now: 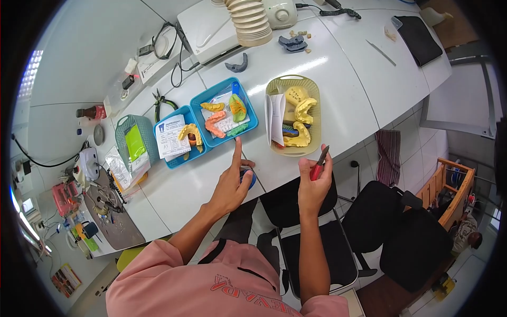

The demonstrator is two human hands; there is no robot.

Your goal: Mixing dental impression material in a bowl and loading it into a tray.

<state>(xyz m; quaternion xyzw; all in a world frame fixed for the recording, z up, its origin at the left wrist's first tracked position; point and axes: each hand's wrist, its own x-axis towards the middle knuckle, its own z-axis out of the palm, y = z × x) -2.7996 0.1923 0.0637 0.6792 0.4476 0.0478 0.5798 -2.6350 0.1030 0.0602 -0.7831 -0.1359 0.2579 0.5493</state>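
Note:
My left hand (231, 185) is at the table's front edge, its index finger stretched toward a blue basket (255, 122). Its other fingers are curled round a dark blue rounded thing (248, 178), mostly hidden. In the basket lie pink (214, 126), yellow and green dental pieces and a blue-handled impression tray (237, 105). My right hand (315, 185) is closed on a slim red-and-black pen-like tool (318, 165), tip upward. Just beyond it stands a pale yellow basket (316, 148) with yellow dental casts (300, 136) and folded papers (275, 119).
Left of these are another blue basket (171, 165) with a paper slip and cast, a green basket (153, 138) and pliers (165, 100). Grey dental pieces (292, 44) and a ribbed hose (248, 21) are at the back. Black chairs (322, 248) stand by the front edge.

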